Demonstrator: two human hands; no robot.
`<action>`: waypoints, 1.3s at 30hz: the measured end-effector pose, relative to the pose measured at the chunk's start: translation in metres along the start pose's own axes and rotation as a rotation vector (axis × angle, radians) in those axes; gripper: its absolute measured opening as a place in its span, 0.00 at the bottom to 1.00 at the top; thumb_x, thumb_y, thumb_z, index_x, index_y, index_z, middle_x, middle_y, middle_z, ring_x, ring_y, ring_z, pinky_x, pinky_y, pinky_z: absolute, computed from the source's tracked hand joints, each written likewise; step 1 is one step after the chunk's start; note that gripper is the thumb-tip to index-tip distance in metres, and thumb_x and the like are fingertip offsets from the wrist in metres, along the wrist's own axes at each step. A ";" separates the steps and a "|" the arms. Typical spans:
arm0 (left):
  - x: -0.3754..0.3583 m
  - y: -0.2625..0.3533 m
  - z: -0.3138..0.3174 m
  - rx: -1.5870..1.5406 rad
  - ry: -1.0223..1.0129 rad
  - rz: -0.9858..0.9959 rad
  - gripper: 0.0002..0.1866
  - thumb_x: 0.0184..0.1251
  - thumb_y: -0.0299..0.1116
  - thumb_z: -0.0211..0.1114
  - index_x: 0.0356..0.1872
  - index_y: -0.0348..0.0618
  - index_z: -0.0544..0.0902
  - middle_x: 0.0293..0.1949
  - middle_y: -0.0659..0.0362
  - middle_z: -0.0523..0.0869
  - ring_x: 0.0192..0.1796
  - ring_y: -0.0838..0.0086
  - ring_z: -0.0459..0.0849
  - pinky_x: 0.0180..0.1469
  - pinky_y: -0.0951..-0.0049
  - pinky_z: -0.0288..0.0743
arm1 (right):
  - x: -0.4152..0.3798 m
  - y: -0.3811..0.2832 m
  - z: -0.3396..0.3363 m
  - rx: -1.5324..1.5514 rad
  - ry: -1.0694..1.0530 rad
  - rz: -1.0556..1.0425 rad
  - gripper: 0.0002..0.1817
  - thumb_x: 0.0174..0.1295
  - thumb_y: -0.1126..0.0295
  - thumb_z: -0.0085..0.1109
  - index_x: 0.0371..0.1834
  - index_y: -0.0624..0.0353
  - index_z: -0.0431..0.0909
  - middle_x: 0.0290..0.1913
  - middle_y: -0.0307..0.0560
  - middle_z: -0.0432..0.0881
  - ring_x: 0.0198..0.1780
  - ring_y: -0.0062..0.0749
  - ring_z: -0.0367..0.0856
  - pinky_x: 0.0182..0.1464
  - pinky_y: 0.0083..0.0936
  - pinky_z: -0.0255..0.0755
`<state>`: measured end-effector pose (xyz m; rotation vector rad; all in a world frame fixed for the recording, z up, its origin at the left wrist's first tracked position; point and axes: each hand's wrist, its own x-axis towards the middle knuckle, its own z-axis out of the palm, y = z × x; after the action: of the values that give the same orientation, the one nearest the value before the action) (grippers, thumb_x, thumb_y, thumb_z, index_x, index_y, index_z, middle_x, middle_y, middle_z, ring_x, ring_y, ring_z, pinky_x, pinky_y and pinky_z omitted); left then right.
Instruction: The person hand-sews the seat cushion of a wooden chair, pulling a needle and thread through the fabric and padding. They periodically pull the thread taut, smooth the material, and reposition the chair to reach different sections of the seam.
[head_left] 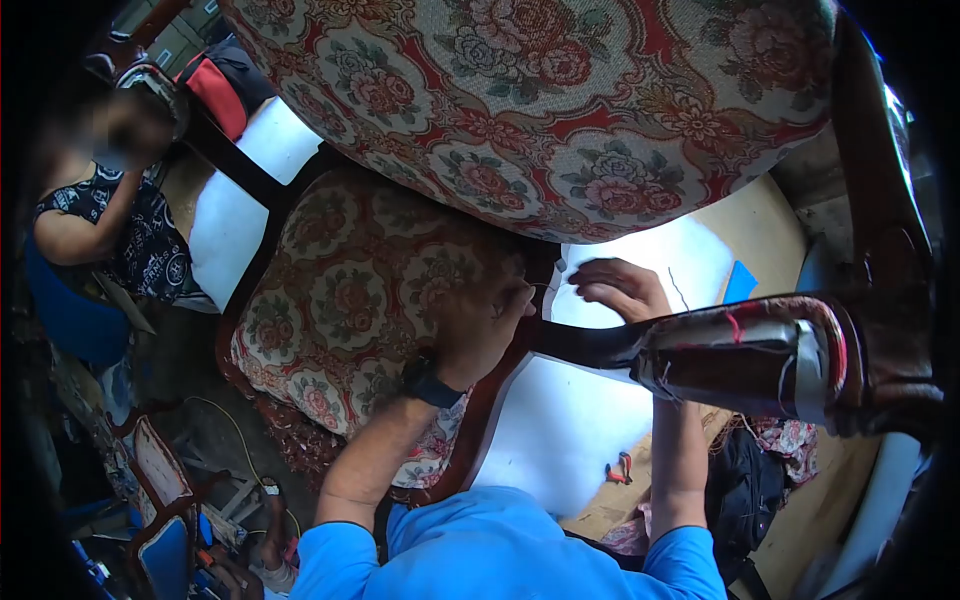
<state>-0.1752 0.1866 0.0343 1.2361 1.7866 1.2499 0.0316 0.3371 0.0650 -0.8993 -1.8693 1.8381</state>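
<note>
My left hand (488, 335), with a dark band on the wrist, is closed at the chair's dark wooden frame (590, 345). A thin pale strand (541, 287) shows at its fingertips. To the right, over a white sheet (655, 255), my right hand (625, 288) has its fingers bent towards the thumb; whatever is between them is too small to make out. A small grey piece (561, 267) shows beside those fingertips. Under my left hand lies a floral upholstered panel (330, 270). Another floral padded panel (520, 110) fills the top of the view, close to both hands.
An armrest (745, 345) with exposed padding juts in at right. Red-handled pliers (619, 468) lie below my right hand, near a black bag (745, 480). At left sits another person (120, 220). A chair frame (160, 465) and a yellow cord (240, 440) are at lower left.
</note>
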 end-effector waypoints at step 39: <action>0.077 -0.072 0.016 0.240 0.236 -0.019 0.09 0.69 0.40 0.74 0.38 0.47 0.94 0.39 0.56 0.95 0.46 0.63 0.93 0.65 0.53 0.75 | -0.008 0.145 0.048 0.348 0.321 0.156 0.12 0.80 0.70 0.66 0.58 0.65 0.87 0.42 0.40 0.92 0.40 0.18 0.86 0.46 0.19 0.82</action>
<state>-0.2140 0.2552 -0.0368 1.2377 2.1661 1.2407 0.0324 0.2879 -0.0801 -1.1536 -1.2726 1.8944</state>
